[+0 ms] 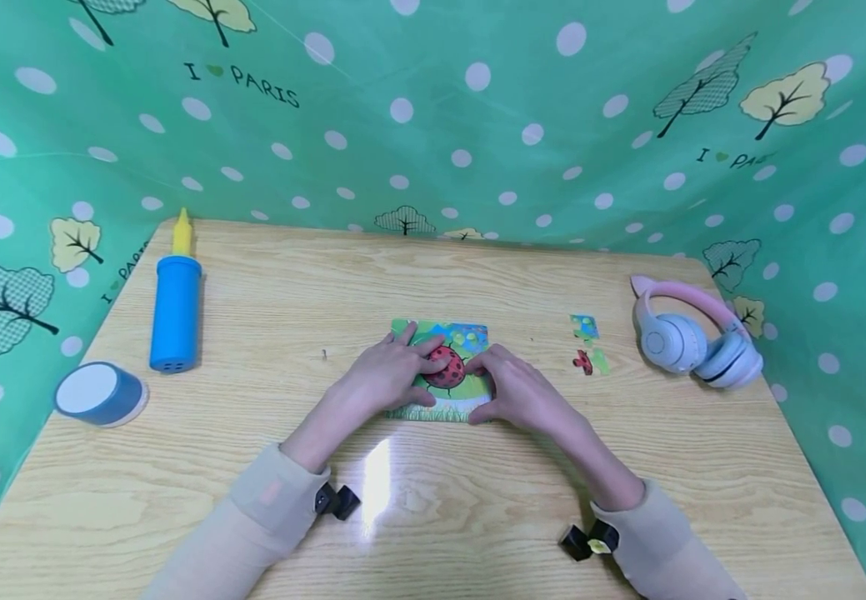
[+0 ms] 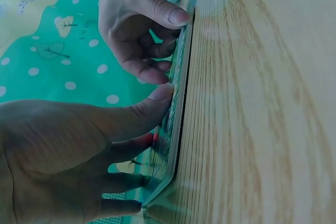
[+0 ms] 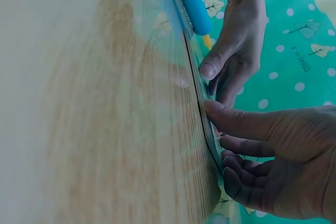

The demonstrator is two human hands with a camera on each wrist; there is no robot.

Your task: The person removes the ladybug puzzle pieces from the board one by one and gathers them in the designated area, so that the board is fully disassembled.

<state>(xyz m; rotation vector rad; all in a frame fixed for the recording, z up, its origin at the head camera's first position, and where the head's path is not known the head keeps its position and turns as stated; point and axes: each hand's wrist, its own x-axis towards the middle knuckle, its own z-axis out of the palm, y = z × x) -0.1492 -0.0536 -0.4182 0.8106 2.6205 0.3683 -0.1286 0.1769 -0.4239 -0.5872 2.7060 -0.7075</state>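
A ladybug jigsaw puzzle [image 1: 440, 408] lies flat in the middle of the wooden table, with grass along its near edge. My left hand [image 1: 391, 373] rests on its left part, fingers spread, with fingertips touching the ladybug [image 1: 448, 372]. At the right edge, my right hand [image 1: 517, 387] grips the puzzle, its thumb by the near right corner and its other fingers curled farther up. The right hand hides part of that edge. In the left wrist view, the puzzle [image 2: 176, 129] shows as a thin slab under both hands.
Loose puzzle pieces, one blue and green [image 1: 584, 327] and one red [image 1: 583, 362], lie to the right. Farther right are pink and white headphones [image 1: 673, 340]. A blue hand pump [image 1: 175, 312] and a blue-and-white cylinder [image 1: 101, 393] are at the left. Behind hangs a green curtain [image 1: 433, 125].
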